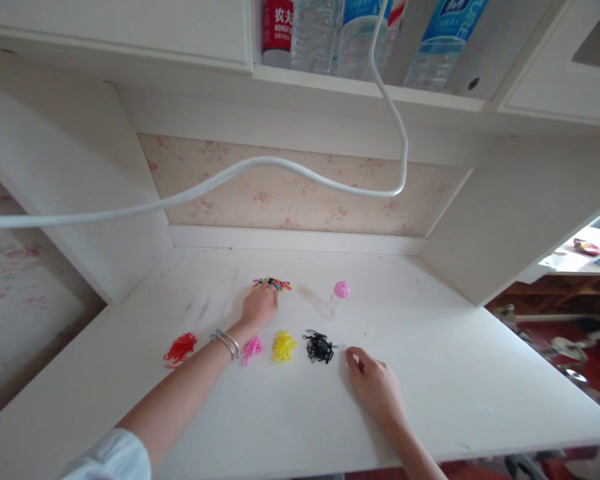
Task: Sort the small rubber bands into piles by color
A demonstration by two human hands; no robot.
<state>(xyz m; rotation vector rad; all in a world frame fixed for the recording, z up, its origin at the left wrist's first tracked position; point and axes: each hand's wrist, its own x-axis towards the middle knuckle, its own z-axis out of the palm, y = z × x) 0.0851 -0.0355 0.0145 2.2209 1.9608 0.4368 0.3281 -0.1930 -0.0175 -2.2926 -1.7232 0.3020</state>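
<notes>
My left hand [261,308] reaches to the pile of mixed-colour small rubber bands [279,285]. Its fingers are curled down at the near edge of that pile, and their tips are hidden. My right hand [379,388] rests on the table just right of the black bands [319,347], thumb and forefinger pressed together. Whether anything is between them is too small to tell. Sorted bands lie in a row: red [181,349], pink [251,349] and yellow [283,347]. A few blue bands [215,335] show partly behind my left wrist.
A small clear container with a pink top [342,290] stands on the white table [260,420], right of the mixed pile. A white cable [280,162] hangs across the view. Above, bottles [316,33] stand on a shelf; white side panels [520,207] flank the table.
</notes>
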